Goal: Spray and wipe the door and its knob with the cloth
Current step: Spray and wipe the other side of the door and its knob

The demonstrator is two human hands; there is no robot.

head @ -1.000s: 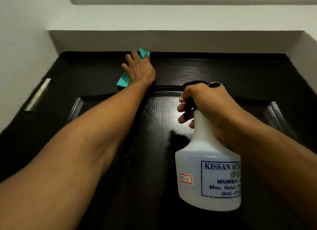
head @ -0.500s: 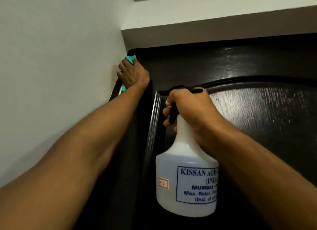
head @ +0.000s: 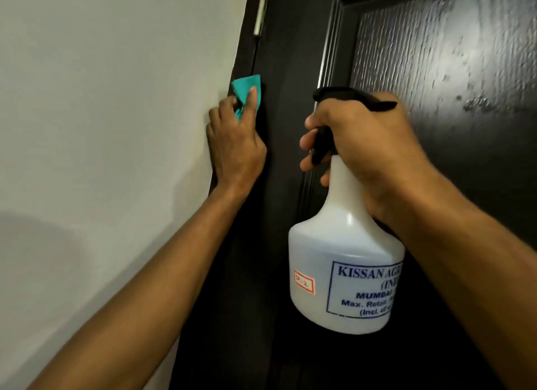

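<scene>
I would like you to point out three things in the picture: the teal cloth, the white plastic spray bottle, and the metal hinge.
teal cloth (head: 247, 87): head view, upper fold above the fingers.
white plastic spray bottle (head: 343, 262): head view, bare front of its body.
metal hinge (head: 260, 9): head view, middle of the strip.

Dim indoor light, soft picture.
Glare streaked the wet door (head: 436, 70) at 1 o'clock; a grey shadow lay on the wall (head: 87, 128) at 8 o'clock; edges bowed.
</scene>
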